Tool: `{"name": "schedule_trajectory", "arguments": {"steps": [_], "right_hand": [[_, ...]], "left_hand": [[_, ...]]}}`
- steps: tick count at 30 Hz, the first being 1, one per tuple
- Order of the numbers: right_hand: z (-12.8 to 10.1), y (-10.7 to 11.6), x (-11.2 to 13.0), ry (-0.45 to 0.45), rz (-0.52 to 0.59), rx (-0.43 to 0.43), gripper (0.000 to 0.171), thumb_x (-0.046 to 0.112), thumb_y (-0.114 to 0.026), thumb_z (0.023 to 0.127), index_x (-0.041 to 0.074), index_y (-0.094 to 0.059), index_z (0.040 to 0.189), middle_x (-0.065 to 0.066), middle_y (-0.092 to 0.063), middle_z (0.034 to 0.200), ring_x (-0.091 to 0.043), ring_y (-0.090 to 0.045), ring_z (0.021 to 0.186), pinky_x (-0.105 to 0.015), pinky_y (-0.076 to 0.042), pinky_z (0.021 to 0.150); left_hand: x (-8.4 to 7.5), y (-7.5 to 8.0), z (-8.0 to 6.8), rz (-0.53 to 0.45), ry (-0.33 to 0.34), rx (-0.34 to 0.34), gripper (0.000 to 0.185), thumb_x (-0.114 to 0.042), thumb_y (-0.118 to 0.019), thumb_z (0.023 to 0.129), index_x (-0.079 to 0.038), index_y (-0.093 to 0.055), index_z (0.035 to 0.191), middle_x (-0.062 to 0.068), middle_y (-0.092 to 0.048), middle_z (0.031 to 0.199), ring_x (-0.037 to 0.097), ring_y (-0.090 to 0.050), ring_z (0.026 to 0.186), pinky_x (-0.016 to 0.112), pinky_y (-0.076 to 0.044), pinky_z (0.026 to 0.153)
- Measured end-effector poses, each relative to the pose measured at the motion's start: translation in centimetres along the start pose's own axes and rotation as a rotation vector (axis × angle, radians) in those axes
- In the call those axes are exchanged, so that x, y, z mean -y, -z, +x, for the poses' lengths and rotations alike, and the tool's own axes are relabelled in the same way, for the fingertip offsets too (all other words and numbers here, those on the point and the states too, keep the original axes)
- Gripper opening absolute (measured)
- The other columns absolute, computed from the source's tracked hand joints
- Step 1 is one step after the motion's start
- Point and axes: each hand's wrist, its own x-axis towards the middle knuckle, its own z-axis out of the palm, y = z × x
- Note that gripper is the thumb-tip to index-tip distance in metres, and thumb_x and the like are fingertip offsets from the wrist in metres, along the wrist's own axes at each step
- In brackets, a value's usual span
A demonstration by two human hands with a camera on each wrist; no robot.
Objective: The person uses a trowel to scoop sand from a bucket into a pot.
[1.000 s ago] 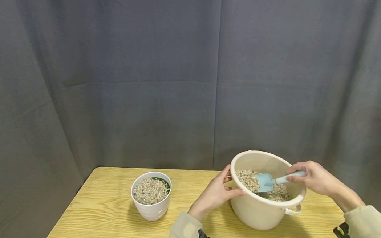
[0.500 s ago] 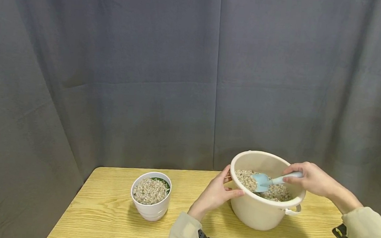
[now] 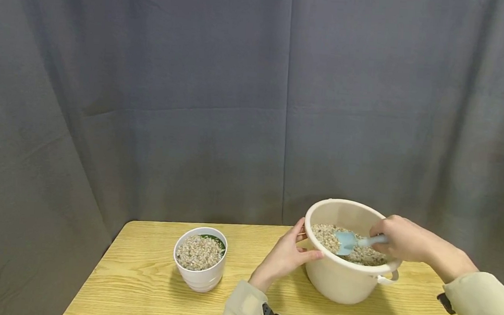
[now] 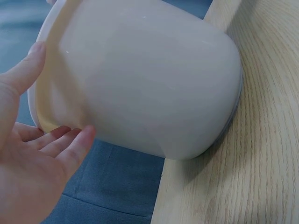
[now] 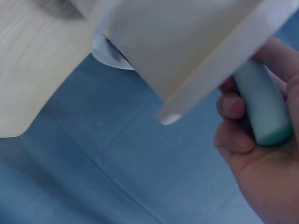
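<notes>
Nearest, the left hand (image 3: 284,259) lies with straight fingers flat against the outer wall of the large cream plastic bucket (image 3: 340,278), thumb up by the rim, on the pale wood-grain table (image 3: 140,285). Just beyond, the right hand (image 3: 398,239) curls its fingers round the handle of the small light-blue plastic trowel (image 3: 353,241), whose blade rests in the beige gravel (image 3: 325,235) inside the bucket. Leftward, well apart, a small white ribbed pot (image 3: 199,265) filled with gravel stands before the grey curtain (image 3: 195,101).
</notes>
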Motion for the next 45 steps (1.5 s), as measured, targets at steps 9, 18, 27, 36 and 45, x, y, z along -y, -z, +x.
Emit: {"name": "schedule_trajectory", "arguments": {"steps": [9, 18, 27, 36, 45], "right_hand": [[-1.7, -1.7, -1.1, 0.077, 0.057, -0.128, 0.014, 0.008, -0.079, 0.080, 0.017, -0.072, 0.088, 0.016, -0.063, 0.081, 0.003, -0.051, 0.067, -0.021, -0.041, 0.053], [-1.8, -2.1, -0.9, 0.020, 0.135, -0.185, 0.011, 0.011, -0.078, 0.083, 0.018, -0.072, 0.090, 0.015, -0.064, 0.080, 0.001, -0.052, 0.068, -0.022, -0.043, 0.055], [-2.0, -3.0, -0.2, -0.023, 0.133, -0.307, 0.018, 0.009, -0.080, 0.080, 0.020, -0.073, 0.092, 0.019, -0.064, 0.081, 0.001, -0.054, 0.069, -0.022, -0.047, 0.059], [-2.9, -2.9, 0.4, -0.068, 0.144, -0.394, 0.020, 0.009, -0.082, 0.079, 0.019, -0.074, 0.095, 0.018, -0.063, 0.082, 0.000, -0.055, 0.068, -0.023, -0.047, 0.058], [-4.2, -3.2, 0.5, -0.127, 0.095, -0.488, 0.025, 0.005, -0.084, 0.074, 0.015, -0.074, 0.095, 0.017, -0.059, 0.076, 0.000, -0.051, 0.064, -0.020, -0.041, 0.054]], "left_hand": [[0.1, 0.1, 0.0, 0.006, 0.009, -0.005, 0.099, -0.028, -0.083, 0.080, -0.016, -0.022, 0.157, 0.007, -0.045, 0.147, 0.017, -0.056, 0.119, 0.021, -0.053, 0.083], [0.2, 0.2, -0.2, -0.009, 0.009, -0.015, 0.097, -0.028, -0.083, 0.080, -0.018, -0.024, 0.157, 0.004, -0.046, 0.145, 0.018, -0.054, 0.121, 0.024, -0.053, 0.086], [0.2, 0.2, -0.1, 0.000, 0.016, -0.020, 0.098, -0.029, -0.083, 0.079, -0.020, -0.023, 0.157, -0.003, -0.047, 0.144, 0.016, -0.053, 0.122, 0.021, -0.052, 0.086], [0.1, 0.1, -0.1, -0.010, 0.015, -0.016, 0.098, -0.029, -0.083, 0.080, -0.019, -0.023, 0.157, -0.005, -0.047, 0.143, 0.015, -0.056, 0.118, 0.021, -0.052, 0.086], [0.1, 0.2, -0.1, 0.002, 0.014, -0.014, 0.099, -0.031, -0.083, 0.080, -0.019, -0.022, 0.157, 0.000, -0.045, 0.146, 0.014, -0.057, 0.116, 0.021, -0.052, 0.086]]}}
